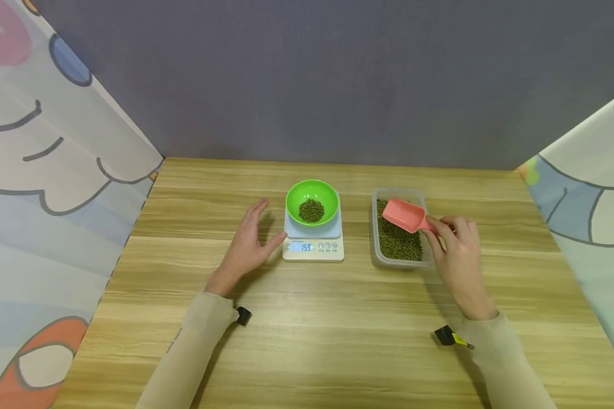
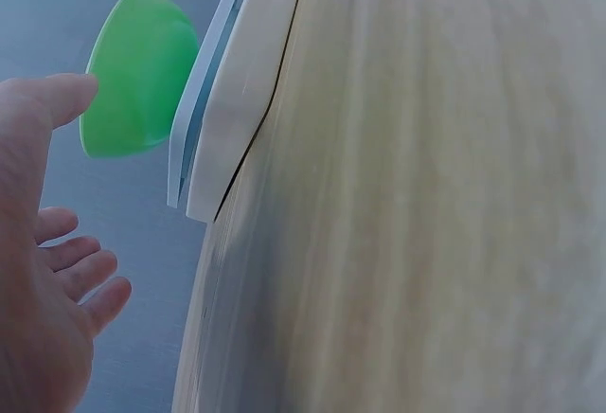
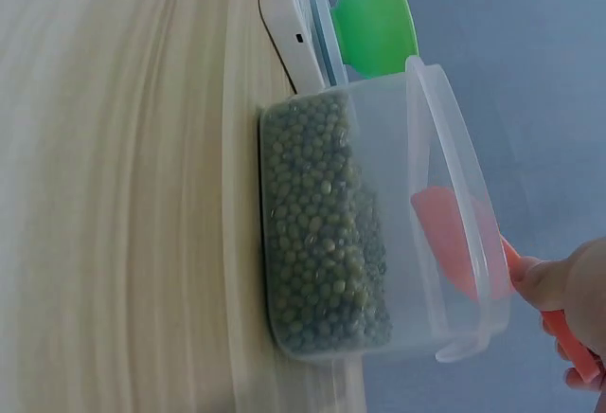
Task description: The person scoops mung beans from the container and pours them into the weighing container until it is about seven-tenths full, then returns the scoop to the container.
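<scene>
My right hand (image 1: 457, 247) pinches the handle of a pink scoop (image 1: 403, 215). The scoop's blade is bare and hangs over green mung beans (image 1: 400, 244) in a clear plastic container (image 3: 383, 134). In the right wrist view, the blade shows through the container's upper wall, above the bean level. A white digital kitchen scale (image 1: 314, 255) stands left of the container, reading 15.9. On its platform sits a green bowl (image 1: 312, 189) with a small heap of mung beans (image 1: 311, 211). Beside the scale's left edge, my left hand (image 1: 248, 241) holds nothing, its fingers spread and thumb toward the scale.
The wood-grain table (image 1: 327, 329) carries the scale and container side by side. A dark grey partition (image 1: 327, 85) rises behind the table's far edge. Cartoon-printed curtains (image 1: 71, 238) hang at both sides.
</scene>
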Demonstrator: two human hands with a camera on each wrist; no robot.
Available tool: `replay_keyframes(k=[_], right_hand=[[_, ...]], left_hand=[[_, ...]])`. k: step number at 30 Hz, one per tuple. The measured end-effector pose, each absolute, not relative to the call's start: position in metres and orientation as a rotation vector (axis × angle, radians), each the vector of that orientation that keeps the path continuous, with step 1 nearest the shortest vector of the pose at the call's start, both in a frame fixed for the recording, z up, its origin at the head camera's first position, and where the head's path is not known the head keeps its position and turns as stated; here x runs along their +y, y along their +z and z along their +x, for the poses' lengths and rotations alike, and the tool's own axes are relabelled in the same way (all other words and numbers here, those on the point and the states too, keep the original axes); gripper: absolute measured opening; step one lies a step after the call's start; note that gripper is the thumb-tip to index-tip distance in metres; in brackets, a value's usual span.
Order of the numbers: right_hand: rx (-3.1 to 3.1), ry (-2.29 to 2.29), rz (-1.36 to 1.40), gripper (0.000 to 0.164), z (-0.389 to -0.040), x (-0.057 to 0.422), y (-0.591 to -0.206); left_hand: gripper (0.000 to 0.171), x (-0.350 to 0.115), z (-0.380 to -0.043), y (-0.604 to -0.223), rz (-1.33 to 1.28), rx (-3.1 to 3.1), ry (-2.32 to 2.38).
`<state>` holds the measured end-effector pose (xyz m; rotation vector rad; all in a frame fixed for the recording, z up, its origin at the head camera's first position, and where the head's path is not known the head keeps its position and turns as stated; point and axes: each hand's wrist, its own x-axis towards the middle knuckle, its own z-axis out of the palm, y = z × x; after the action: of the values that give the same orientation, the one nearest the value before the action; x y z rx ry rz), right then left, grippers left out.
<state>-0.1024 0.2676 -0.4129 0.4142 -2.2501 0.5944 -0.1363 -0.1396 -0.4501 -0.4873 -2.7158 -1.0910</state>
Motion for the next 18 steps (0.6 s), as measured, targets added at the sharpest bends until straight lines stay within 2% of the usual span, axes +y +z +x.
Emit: replay_keyframes(k=[18], right_hand=[[-2.392,0.503,0.442,0.023,-0.0989,0.2749,-0.4139]], left_hand=[[0.089,-0.1423,-0.1364,-0.4501,-0.476,-2.721,-1.107]])
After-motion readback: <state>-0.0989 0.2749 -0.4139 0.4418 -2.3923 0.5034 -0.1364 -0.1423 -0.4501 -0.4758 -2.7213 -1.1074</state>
